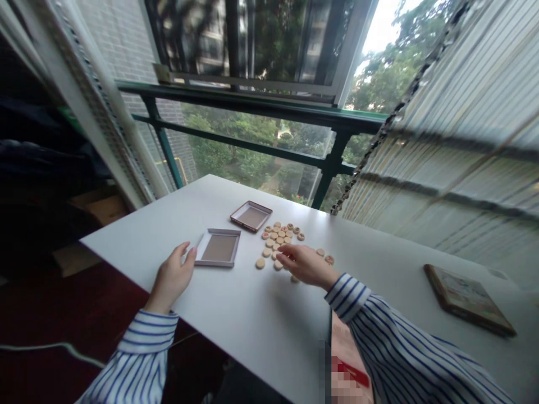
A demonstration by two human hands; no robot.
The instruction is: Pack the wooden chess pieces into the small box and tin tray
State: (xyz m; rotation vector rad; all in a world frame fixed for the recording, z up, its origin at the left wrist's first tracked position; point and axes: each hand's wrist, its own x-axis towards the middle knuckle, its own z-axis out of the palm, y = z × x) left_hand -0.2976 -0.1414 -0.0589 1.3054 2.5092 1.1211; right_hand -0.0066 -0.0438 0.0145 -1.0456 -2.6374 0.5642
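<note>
Round wooden xiangqi pieces [270,243] lie in a loose cluster on the white table, some face up with red or dark marks, others showing plain wood. My right hand [306,265] is over the near side of this cluster, palm down, fingers loosely bent and tips close to the discs; it hides part of them. An open shallow box half [238,247] with a grey-brown bottom lies left of the pieces. Beside its left edge is my left hand [176,274], thumb and fingers apart and holding nothing. Another shallow box half [270,214] with a dark rim lies behind.
A flat brown box or book [469,300] lies at the right of the white table [261,320]. Something pink and red [344,342] is partly under my right forearm. Beyond the table are a green railing [252,140] and a window; a striped curtain [458,146] hangs at right.
</note>
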